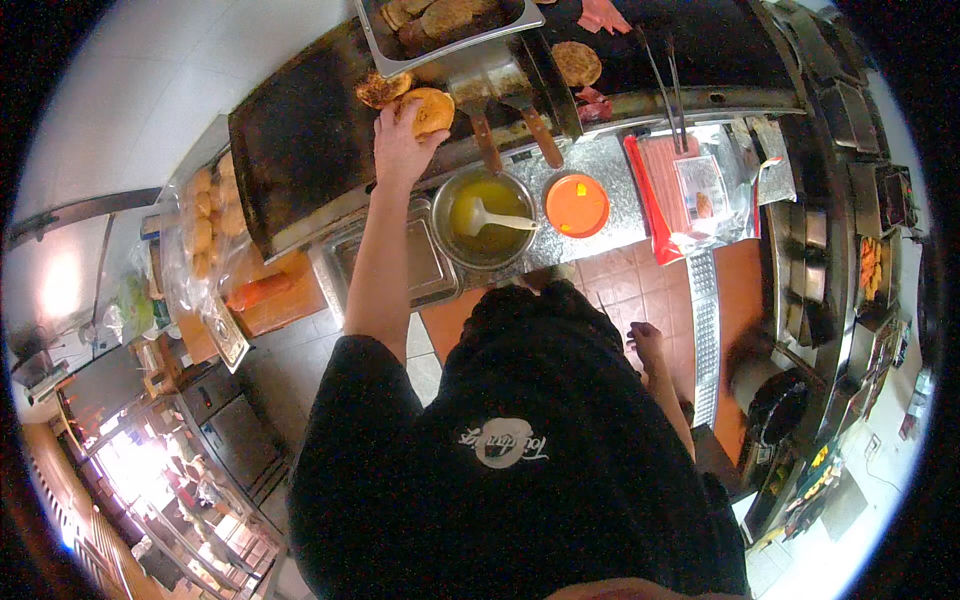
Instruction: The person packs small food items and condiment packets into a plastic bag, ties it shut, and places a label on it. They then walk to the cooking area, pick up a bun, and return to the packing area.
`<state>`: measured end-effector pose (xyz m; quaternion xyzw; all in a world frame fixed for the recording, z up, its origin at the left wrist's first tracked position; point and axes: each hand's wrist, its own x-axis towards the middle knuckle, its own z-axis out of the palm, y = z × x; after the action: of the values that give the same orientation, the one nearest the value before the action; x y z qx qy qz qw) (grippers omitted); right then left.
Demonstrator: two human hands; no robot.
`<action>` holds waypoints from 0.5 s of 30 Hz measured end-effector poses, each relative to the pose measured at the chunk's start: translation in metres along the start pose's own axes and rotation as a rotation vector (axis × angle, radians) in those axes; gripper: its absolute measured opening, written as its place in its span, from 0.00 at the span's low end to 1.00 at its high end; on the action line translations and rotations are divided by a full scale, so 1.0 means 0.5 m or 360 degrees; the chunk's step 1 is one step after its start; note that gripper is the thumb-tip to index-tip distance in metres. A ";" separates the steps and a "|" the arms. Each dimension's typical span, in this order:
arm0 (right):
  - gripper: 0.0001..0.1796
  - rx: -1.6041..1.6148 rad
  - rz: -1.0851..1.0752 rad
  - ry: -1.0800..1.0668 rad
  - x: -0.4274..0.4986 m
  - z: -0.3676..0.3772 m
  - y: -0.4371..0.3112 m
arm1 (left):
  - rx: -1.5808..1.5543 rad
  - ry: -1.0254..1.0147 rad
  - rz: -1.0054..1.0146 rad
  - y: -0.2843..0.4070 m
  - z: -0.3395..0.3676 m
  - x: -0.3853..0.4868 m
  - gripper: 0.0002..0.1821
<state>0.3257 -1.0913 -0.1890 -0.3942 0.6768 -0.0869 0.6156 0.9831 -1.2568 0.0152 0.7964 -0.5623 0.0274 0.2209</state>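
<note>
With my left hand (403,146) I grip a bun half (429,112) at the griddle's front part. Beside it, a browned bun half (383,90) rests below a steel pan (457,45) of browned food. Two wooden-handled spatulas (486,142) lie to the right. Near my left forearm stands a steel bowl (484,259) of yellow liquid with a white brush or spatula (502,219) in it; an orange lid (577,205) is next to the bowl. My right hand (645,341) hangs low by my side, away from the counter, apparently holding nothing.
A round patty (576,64) and pink meat slices lie on the dark griddle at the right. Metal tongs (675,97) reach over an opened pack of sliced meat (667,187). Bagged buns (202,217) sit at the left. Steel shelving (802,225) lines the right side.
</note>
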 end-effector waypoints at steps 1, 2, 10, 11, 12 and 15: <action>0.15 0.0039 -0.0019 0.0012 -0.003 0.003 0.002 | 0.0028 0.0017 -0.0041 0.003 0.008 0.000 0.36; 0.15 0.0058 -0.0005 0.0002 -0.007 0.005 0.005 | 0.0052 0.0037 -0.0058 0.006 0.017 0.002 0.35; 0.13 0.0129 0.0102 0.0088 -0.064 0.019 0.036 | 0.0024 0.0327 0.0144 0.006 0.025 0.002 0.32; 0.13 0.0146 0.0002 0.0024 -0.067 0.022 0.038 | -0.0007 0.0222 0.0140 0.005 0.023 0.000 0.30; 0.13 0.0176 0.0058 0.0141 -0.070 0.022 0.041 | -0.0059 0.0184 0.0172 0.005 0.025 -0.002 0.28; 0.13 0.0267 0.0143 0.0117 -0.073 0.034 0.050 | -0.0127 0.0146 0.0102 -0.021 0.016 0.003 0.21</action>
<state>0.3278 -1.0446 -0.1801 -0.3072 0.7062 -0.1299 0.6245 0.9916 -1.2585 0.0050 0.7665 -0.5773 0.0484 0.2771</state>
